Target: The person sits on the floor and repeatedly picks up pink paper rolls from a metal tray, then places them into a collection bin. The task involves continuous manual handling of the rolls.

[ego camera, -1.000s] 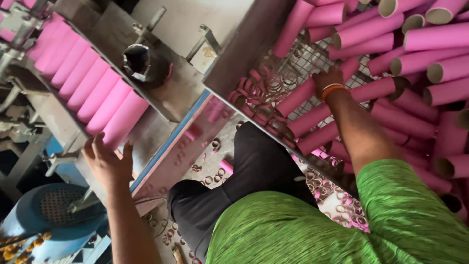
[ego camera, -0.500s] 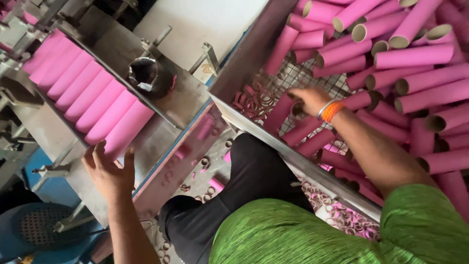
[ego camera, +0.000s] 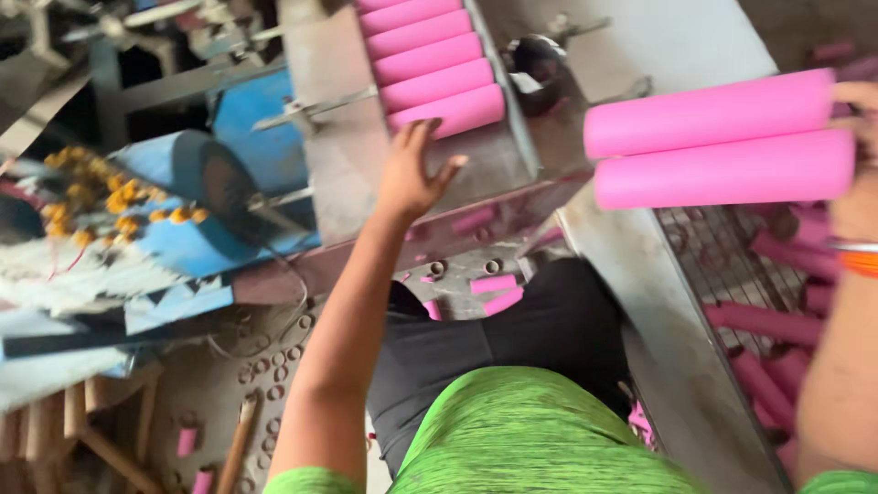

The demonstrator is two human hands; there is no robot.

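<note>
Since half a second ago, lifted out of the bin (ego camera: pixel 732 265): two pink tubes (ego camera: pixel 722 146), now carried level toward the tray (ego camera: pixel 512 146), gripped at their right ends by the right hand (ego camera: pixel 860 165), fingers mostly out of frame. Left hand (ego camera: pixel 416 174) spread open, resting by the lowest of the tray tubes (ego camera: pixel 430 64). Loose tubes left below in the bin.

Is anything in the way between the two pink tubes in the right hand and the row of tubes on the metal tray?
Nothing visible blocks it. The two pink tubes in the right hand are in the air; only a dark metal fitting sits between them and the tray's row. The left hand rests at the row's near end.
</note>
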